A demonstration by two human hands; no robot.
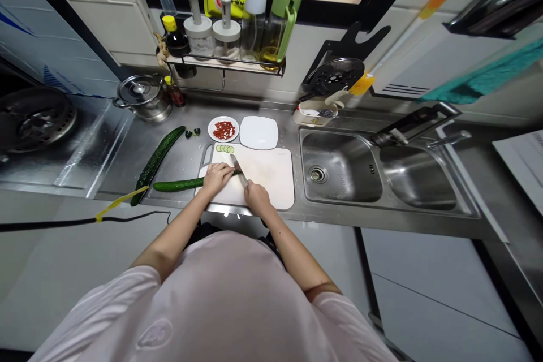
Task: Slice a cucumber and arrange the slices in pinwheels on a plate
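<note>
On the white cutting board (271,172), my left hand (217,177) presses on a green cucumber (176,185) that extends left past the board's edge. My right hand (257,197) is closed round the handle of a knife (238,168), whose blade lies across the cucumber's right end, close to my left fingertips. Several pale cucumber slices (224,149) lie in a row at the board's top left. Behind the board are a plate of chopped red pieces (224,129) and a bare white square plate (258,132). A second, whole cucumber (156,164) lies at the left.
A steel pot (144,97) stands at the back left, near dark green cucumber ends (192,133). The double sink (343,167) is right of the board. Above the counter hangs a rack (229,63) with jars and bottles. A black cord (85,222) crosses the lower left.
</note>
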